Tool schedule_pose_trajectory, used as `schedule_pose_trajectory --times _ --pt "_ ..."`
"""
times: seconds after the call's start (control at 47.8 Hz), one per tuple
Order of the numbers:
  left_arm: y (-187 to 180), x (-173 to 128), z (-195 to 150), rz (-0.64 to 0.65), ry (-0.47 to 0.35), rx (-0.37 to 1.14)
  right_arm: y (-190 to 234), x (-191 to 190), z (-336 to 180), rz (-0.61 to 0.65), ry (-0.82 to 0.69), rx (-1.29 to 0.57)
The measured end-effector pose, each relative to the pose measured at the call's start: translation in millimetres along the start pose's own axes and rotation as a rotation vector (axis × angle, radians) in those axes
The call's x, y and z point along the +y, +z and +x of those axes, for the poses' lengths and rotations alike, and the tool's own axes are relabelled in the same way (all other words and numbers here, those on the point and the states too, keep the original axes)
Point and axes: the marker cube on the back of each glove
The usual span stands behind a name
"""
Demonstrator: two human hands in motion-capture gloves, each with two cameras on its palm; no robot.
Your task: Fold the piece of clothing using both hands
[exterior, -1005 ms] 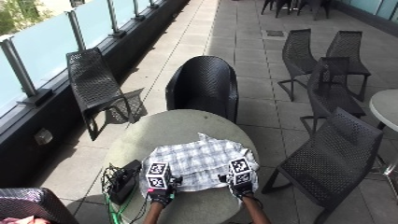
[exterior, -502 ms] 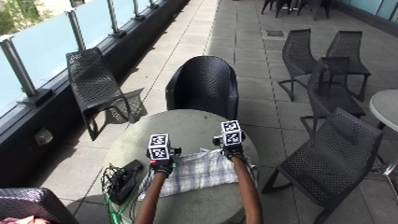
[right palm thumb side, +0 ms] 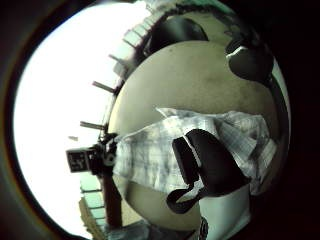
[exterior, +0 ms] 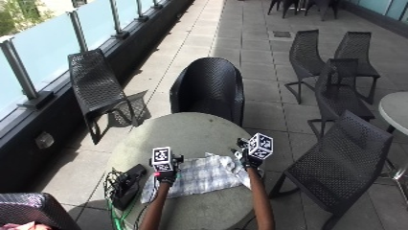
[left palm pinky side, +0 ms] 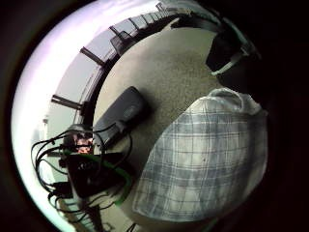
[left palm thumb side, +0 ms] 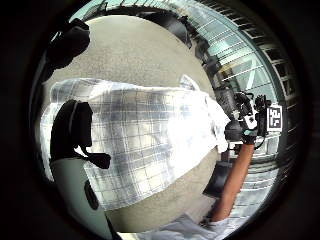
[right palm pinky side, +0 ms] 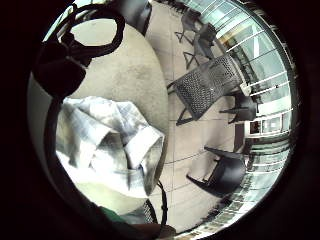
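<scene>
A blue-and-white plaid garment point(exterior: 204, 175) lies folded in a flat band across the near half of the round table point(exterior: 185, 132). My left hand point(exterior: 167, 177) hovers over its left part and my right hand point(exterior: 248, 162) over its right end. Neither holds cloth. Both thumb side palm views show the garment point(left palm thumb side: 145, 135) point(right palm thumb side: 150, 150) lying on the tabletop below, with hand shadows on it. The right hand point(left palm thumb side: 245, 130) also shows above the table's edge. From the right little finger side, a collar end of the garment point(right palm pinky side: 110, 145) lies by the table's rim.
A black box with tangled cables point(exterior: 127, 179) point(left palm pinky side: 120, 116) sits at the table's left edge. A black chair point(exterior: 207, 88) stands beyond the table and a mesh chair point(exterior: 338, 163) close on the right. A glass railing runs along the left.
Both hands went from the garment's near edge to its far edge, carrying the cloth over. They have now drawn back slightly and let go, leaving the garment folded.
</scene>
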Motion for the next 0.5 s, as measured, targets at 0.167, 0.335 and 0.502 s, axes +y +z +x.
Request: schedule_pose_trajectory --times 0.167,0.335,0.502 --pt "-13.0 31.0 18.7 0.01 0.076 -0.012 4.4 36.8 65.8 -0.064 0.103 -0.141" --pt "19.3 41.3 19.0 -0.085 0.095 -0.144 33.8 74.1 114.3 -0.386 0.202 0.168" --pt "38.6 41.5 15.1 -0.174 0.087 -0.066 46.5 73.2 123.0 -0.366 0.225 0.24"
